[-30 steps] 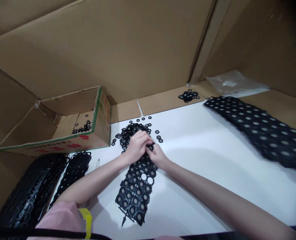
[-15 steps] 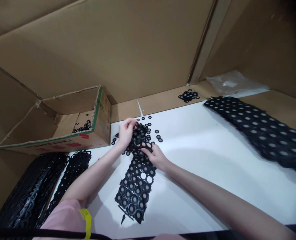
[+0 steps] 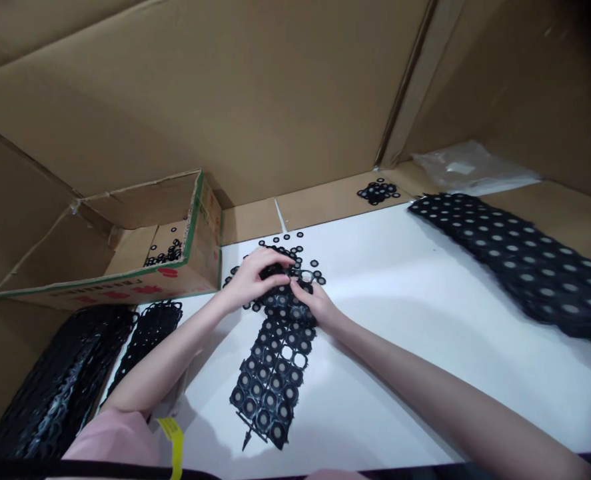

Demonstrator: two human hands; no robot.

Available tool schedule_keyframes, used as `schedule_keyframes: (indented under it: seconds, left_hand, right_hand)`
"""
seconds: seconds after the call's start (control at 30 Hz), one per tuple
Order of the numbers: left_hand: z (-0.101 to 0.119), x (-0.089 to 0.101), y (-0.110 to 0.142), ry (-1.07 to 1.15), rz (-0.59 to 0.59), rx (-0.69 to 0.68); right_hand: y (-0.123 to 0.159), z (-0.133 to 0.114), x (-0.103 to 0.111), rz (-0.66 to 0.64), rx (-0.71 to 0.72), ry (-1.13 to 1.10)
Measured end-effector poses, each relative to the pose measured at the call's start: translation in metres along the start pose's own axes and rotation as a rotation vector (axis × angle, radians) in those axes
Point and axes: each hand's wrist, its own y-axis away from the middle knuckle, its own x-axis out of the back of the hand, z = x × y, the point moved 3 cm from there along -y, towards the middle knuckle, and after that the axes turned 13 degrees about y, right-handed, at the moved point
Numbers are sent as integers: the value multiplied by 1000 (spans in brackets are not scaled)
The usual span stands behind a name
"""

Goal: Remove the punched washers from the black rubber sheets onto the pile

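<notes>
A black rubber sheet [image 3: 270, 383] patterned with round rings lies on the white tabletop, its far end raised and folded over. My right hand [image 3: 320, 307] grips that far end between thumb and fingers. Opposite it, my left hand [image 3: 250, 280] reaches over from the left, thumb and fingertips closed on the same end of the sheet; the exact pinch point is partly hidden. Two cells in the sheet are open holes showing white. Loose black rings [image 3: 318, 275] lie scattered around and behind my hands, partly covered by my left hand.
A cardboard box [image 3: 208, 233] with several rings inside stands at the left. Stacked black strips [image 3: 60, 380] lie before it. At the right is a long ringed sheet [image 3: 520, 257]; behind it rest a plastic bag [image 3: 475, 167] and a small ring pile [image 3: 378, 192]. Cardboard walls surround the table.
My left hand has moved right and toward me, from the loose ring pile to the sheet's end beside my right hand. My right hand keeps its grip, shifted slightly.
</notes>
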Motion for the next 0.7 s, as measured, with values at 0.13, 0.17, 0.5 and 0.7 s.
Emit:
schedule_keyframes:
  seconds: [0.13,0.17,0.5,0.7]
  left_hand:
    - [1,-8,-1,22,59,-18]
    - [0,-9,0,19,93,-15]
    - [16,-34,14,-194,52,-255]
    - [14,-43,12,-159,68,-101]
  right_hand:
    - [1,1,1,-73,18,18]
    - [1,2,1,-68,20,29]
    - [-4,10,1,48,52,202]
    - [0,14,-3,74,72,306]
